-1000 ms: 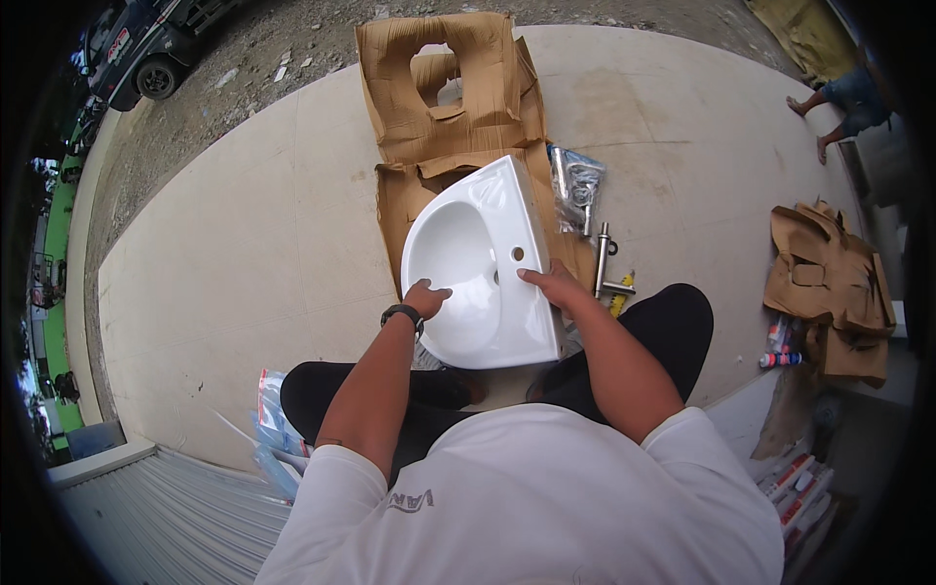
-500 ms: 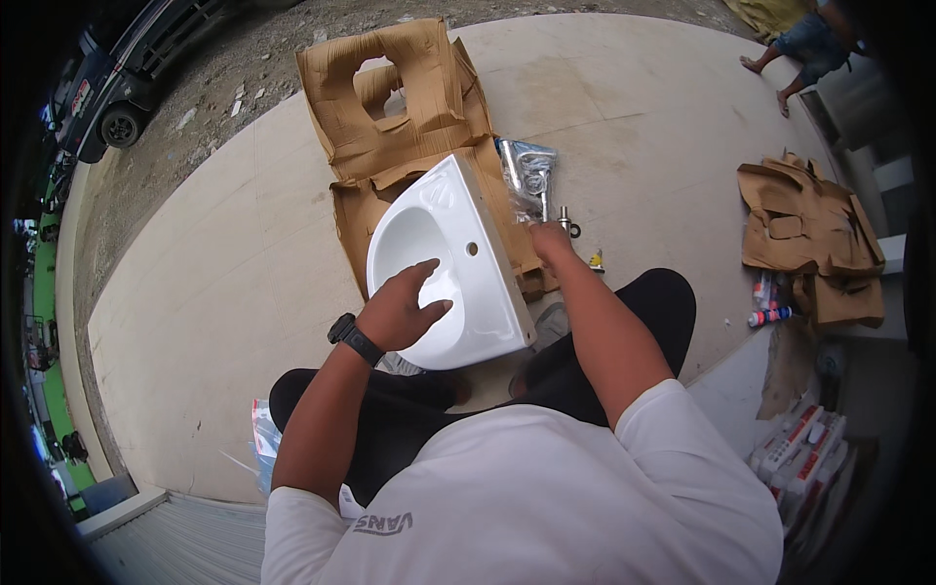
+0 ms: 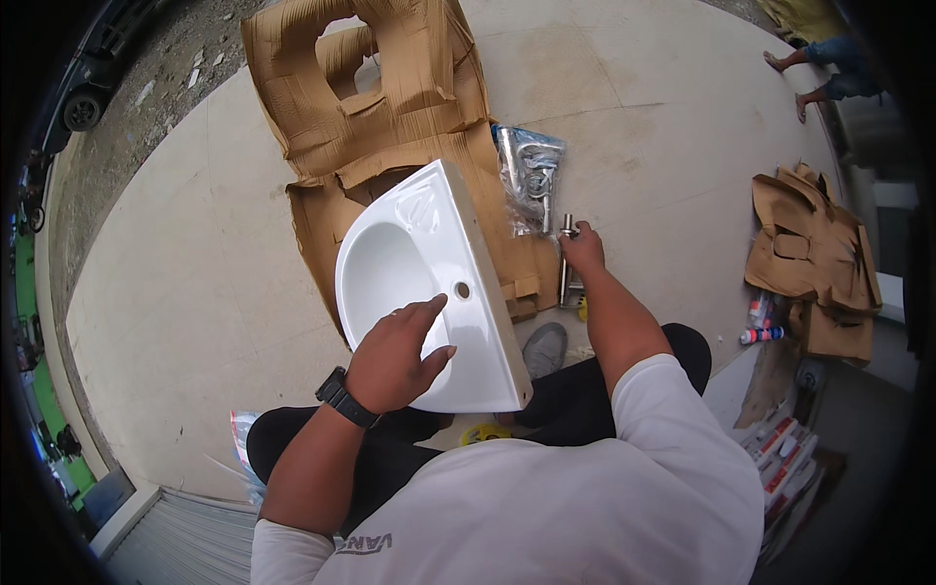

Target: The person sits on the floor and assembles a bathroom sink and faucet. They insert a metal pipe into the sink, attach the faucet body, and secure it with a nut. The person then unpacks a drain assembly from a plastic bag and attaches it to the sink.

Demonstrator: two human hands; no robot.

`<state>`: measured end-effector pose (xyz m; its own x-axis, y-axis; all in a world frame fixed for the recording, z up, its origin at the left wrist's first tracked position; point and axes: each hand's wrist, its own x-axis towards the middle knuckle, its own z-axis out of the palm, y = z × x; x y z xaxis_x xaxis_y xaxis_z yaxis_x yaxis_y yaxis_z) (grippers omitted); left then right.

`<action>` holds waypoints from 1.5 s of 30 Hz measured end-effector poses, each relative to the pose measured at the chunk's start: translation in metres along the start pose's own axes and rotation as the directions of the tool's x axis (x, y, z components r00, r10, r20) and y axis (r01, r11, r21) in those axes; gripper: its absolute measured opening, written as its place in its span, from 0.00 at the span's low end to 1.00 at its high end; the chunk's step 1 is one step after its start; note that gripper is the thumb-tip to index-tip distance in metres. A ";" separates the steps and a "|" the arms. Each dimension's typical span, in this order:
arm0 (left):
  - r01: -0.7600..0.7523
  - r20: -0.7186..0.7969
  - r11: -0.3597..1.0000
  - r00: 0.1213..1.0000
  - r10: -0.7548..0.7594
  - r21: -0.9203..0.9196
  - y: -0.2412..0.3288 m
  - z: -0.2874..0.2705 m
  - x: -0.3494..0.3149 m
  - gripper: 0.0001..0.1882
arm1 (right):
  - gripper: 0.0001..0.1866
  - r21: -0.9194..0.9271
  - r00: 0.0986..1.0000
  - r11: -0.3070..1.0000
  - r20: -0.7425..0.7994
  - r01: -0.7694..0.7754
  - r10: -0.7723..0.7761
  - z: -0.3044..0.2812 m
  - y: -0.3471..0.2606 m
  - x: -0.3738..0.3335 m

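Right hand (image 3: 585, 252): grip curled at the upper end of a shiny, slim metal tube fitting (image 3: 565, 281); fingers hide the contact, so can't tell if it's fully closed round it. Left hand (image 3: 398, 361): grip wide open, thumb and fingers spread over the glossy white ceramic washbasin (image 3: 385, 268), holding nothing. Basin sits bowl up, between the knees and the brown moulded cardboard packing (image 3: 290, 117), single tap hole toward the right. Tube is on the floor side, just right of the cardboard's near end.

Step in hand, my read: picking out the tube, basin parked. Next move calls for a firm close round the tube, lifted clear of basin edge and bag.

Further out: clear plastic bag of chrome fittings (image 3: 531, 180) beyond the tube; second torn brown cardboard piece (image 3: 824, 249) far right.
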<state>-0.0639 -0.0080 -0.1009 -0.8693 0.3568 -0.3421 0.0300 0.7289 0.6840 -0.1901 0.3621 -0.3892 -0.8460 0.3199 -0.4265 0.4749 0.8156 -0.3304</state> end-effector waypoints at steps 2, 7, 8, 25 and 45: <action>0.034 0.005 0.999 0.999 -0.034 -0.010 -0.010 -0.001 0.008 0.33 | 0.29 -0.013 0.995 0.997 0.069 -0.078 0.079 0.010 -0.007 0.006; -0.009 -0.001 0.999 1.000 0.009 -0.041 -0.013 -0.003 0.010 0.32 | 0.23 -0.002 0.986 0.987 0.010 -0.164 0.164 0.013 -0.012 0.000; -0.004 0.012 0.998 1.000 0.005 -0.058 -0.011 -0.003 0.008 0.32 | 0.22 0.007 0.984 0.984 -0.013 -0.180 0.180 0.008 -0.010 -0.002; -0.135 -0.161 0.991 0.978 0.131 -0.013 0.021 0.007 -0.060 0.29 | 0.23 0.468 0.981 0.878 -0.192 0.103 -0.013 0.003 -0.053 -0.094; -0.456 -0.587 0.889 0.729 0.352 -0.034 0.050 -0.002 -0.062 0.42 | 0.21 0.622 0.671 0.339 -0.435 0.706 -0.601 -0.230 -0.168 -0.279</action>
<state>-0.0099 0.0051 -0.0441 -0.9130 0.1736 0.3692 0.4065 0.4653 0.7863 -0.0898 0.2466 -0.0206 -0.9582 -0.0657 0.2784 -0.2860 0.2026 -0.9366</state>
